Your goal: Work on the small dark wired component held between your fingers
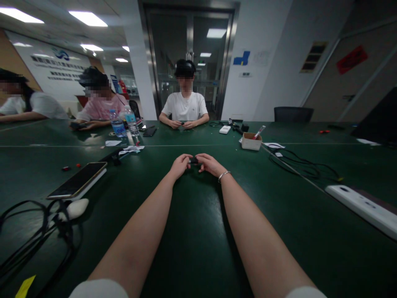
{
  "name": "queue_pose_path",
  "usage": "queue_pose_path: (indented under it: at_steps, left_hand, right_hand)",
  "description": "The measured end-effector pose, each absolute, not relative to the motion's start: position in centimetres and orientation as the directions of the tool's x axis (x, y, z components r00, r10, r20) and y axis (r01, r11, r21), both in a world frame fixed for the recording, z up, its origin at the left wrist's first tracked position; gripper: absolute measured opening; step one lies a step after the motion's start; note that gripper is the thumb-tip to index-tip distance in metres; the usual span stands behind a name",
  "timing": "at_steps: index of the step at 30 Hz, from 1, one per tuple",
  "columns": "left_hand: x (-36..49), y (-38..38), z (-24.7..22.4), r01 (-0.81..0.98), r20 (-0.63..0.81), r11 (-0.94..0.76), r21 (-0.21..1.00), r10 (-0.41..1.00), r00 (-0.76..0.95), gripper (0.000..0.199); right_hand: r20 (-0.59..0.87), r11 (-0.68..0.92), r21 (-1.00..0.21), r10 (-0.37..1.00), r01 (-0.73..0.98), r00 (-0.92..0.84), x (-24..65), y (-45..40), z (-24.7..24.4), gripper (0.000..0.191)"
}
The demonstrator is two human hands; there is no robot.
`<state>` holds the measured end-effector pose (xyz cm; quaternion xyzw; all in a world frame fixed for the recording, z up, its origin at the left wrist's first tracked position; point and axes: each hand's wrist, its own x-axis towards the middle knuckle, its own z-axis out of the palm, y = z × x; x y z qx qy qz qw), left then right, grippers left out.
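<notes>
Left hand and right hand nearly meet, apparently pinching.

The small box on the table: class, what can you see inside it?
A slim, partly red item leans out of the small box; the front wall hides whatever lies lower.

A small black object, compact and somewhat longer from side to side than it is tall, is held roughly level between the fingertips of the left-hand grip and the right-hand grip. The fingers cover both of its ends, leaving only the dark middle exposed. It sits over the green worktop; its finer details are too small to tell.
</notes>
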<state>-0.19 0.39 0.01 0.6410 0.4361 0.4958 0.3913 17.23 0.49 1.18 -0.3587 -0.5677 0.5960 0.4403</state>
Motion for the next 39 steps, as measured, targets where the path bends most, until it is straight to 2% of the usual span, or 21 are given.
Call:
queue_pose_path:
  at_steps: [3,8,12,14,30,33,39]
  left_hand:
    - [-0.2,0.54,-0.33,0.167,0.297,-0.318,0.933,0.945,0.139,0.03]
    - [-0.23,0.44,-0.52,0.239,0.254,-0.284,0.929,0.956,0.145,0.039]
    - [-0.3,0.35,-0.11,0.253,0.291,-0.291,0.923,0.956,0.036,0.029]
    - [-0.3,0.37,0.02,0.235,0.298,-0.294,0.926,0.954,0.022,0.031]
    - [-0.33,0.53,-0.28,0.163,0.313,-0.328,0.93,0.943,0.112,0.017]
    - [-0.52,0.75,-0.47,0.235,0.296,-0.316,0.919,0.948,0.115,0.024]
    - [-0.67,0.58,-0.13,0.505,0.288,-0.282,0.816,0.955,0.067,0.051]
  right_hand:
    - [0.044,0.027,-0.998,0.926,-0.049,-0.374,17.1,0.43,1.27,0.013]
    - [0.045,0.006,-0.994,0.932,-0.109,-0.358,17.18,0.1,1.48,0.012]
    - [0.042,0.0,-0.992,0.94,-0.123,-0.339,17.23,0.04,1.48,0.012]
    - [0.038,-0.006,-0.992,0.942,-0.128,-0.335,17.23,0.05,1.47,0.012]
    - [0.047,-0.009,-0.987,0.94,-0.161,-0.338,17.4,0.06,1.35,0.011]
    - [0.054,-0.002,-0.987,0.938,-0.163,-0.341,17.46,0.09,1.32,0.011]
    - [0.043,-0.023,-0.986,0.925,-0.168,-0.379,17.58,0.1,1.37,0.016]
